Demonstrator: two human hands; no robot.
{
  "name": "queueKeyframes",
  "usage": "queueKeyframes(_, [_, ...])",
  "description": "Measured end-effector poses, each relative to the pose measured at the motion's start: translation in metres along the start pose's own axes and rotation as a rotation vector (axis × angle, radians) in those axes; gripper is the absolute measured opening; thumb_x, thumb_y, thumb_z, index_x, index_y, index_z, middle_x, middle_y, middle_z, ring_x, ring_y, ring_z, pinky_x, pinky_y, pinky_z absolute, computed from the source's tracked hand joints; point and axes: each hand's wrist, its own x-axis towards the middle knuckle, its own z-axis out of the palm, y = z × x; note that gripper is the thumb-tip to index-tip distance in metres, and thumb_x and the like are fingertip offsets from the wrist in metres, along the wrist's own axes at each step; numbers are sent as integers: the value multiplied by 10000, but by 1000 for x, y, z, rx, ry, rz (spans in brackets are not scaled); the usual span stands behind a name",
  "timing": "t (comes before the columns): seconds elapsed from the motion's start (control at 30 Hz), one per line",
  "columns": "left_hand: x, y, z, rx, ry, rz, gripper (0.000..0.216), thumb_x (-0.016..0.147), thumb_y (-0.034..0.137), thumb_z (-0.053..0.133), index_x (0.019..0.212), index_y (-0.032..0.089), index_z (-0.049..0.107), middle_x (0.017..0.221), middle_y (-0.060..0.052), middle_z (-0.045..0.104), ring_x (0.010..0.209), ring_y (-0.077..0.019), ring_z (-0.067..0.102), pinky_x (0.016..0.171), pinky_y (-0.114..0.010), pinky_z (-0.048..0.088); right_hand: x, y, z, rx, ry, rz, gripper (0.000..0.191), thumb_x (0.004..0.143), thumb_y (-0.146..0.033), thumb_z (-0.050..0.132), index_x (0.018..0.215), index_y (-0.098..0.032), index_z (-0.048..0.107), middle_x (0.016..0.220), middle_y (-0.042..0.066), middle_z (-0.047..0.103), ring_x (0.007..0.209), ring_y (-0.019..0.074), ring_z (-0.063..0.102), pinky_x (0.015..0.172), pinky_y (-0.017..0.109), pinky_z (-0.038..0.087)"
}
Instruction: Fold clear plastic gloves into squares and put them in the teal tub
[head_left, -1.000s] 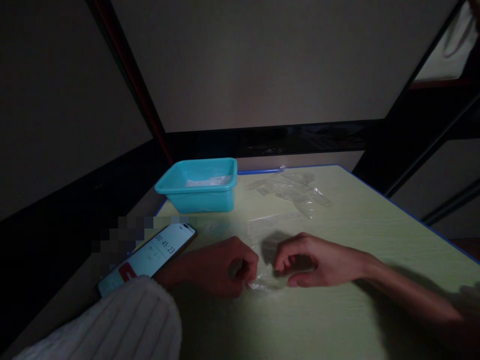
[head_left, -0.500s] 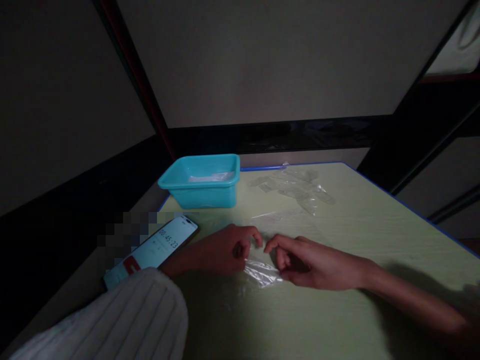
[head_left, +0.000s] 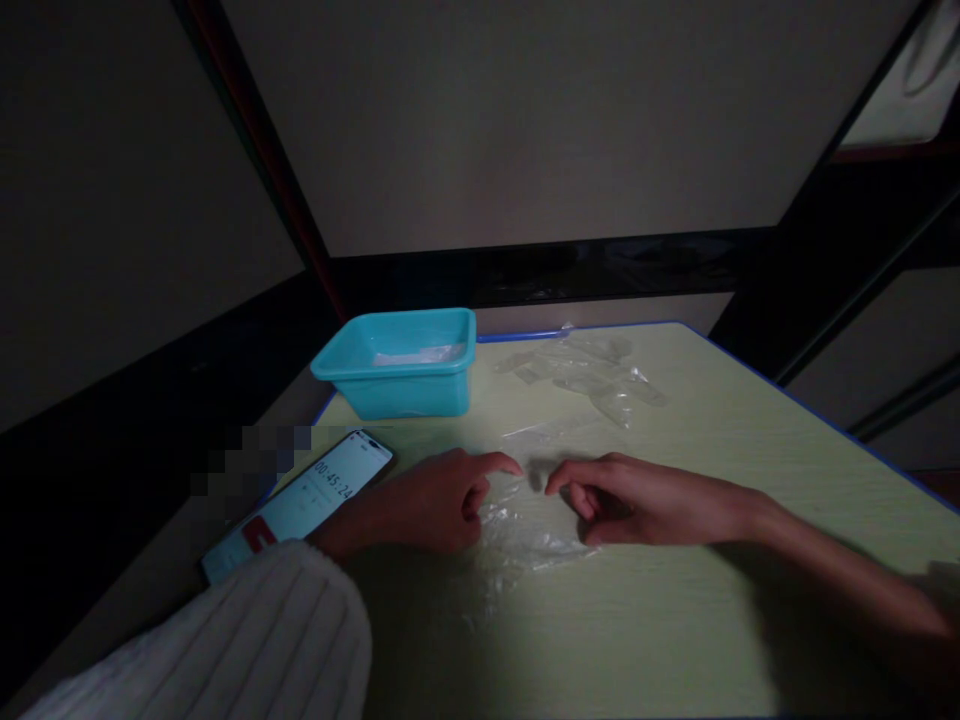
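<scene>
A crumpled clear plastic bag (head_left: 529,540) is spread low over the table between my hands. At its left edge is my left hand (head_left: 439,500), index finger stretched out and the other fingers curled in against the plastic. My right hand (head_left: 637,500) is at the bag's right end, its index finger bent and its thumb tip at the plastic; the fingers are partly closed. The two index fingertips face each other with a small gap. Where exactly the left thumb grips is hidden.
Beyond my hands lies another flat clear plastic piece (head_left: 551,430), with several crumpled clear bags (head_left: 600,375) behind it. A turquoise basket (head_left: 412,393) with white material inside stands at the back left. A phone (head_left: 330,490) showing a timer lies left. The table (head_left: 750,430) has a blue edge.
The plastic between my hands has spread wider and looser. My right hand has moved slightly right and up, and my left index finger has straightened.
</scene>
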Motion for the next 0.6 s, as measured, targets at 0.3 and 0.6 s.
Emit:
queueKeyframes(0.3, [-1,25,28,-30,162,302,382,778,166,490,1160,161,491,1165,-97,534,1067,-203,501,918,-318,413,0,3,-5,30,-15,2,128,787,-98,545,897,-159,522,659,-59,421,587,78,425,521,182,338])
queueKeyframes(0.6, [-5,28,43,97,-35,396,690,862,442,490,1378,38,272,1468,-202,202,1375,-246,141,1116,-386,180,-1,1,-5,74,0,15,168,795,-83,501,941,-155,460,707,-38,448,625,87,435,551,185,370])
